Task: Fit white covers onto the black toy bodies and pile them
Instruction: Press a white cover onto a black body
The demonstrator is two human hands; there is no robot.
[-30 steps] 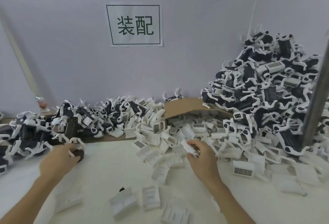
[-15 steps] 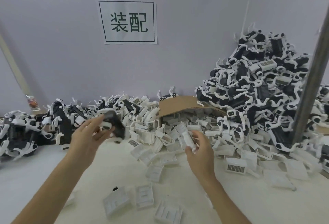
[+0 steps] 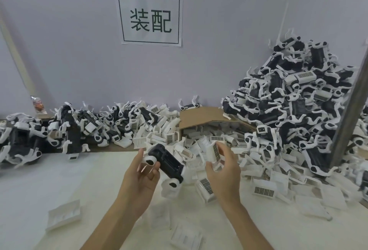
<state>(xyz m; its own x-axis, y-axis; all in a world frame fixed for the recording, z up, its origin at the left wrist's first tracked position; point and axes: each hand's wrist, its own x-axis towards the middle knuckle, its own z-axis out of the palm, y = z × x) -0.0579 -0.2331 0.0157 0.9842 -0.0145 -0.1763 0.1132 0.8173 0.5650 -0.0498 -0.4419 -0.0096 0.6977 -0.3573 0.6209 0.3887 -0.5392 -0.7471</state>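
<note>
Paper sign on the wall, cardboard flap below, grey pole at right

Open bench lies near and to the left, broken only by a few stray white covers. A low heap of black toy bodies lines the far left wall. On the right, a tall pile of finished toys, a slanting metal post and spilled loose covers bar the way.
</note>
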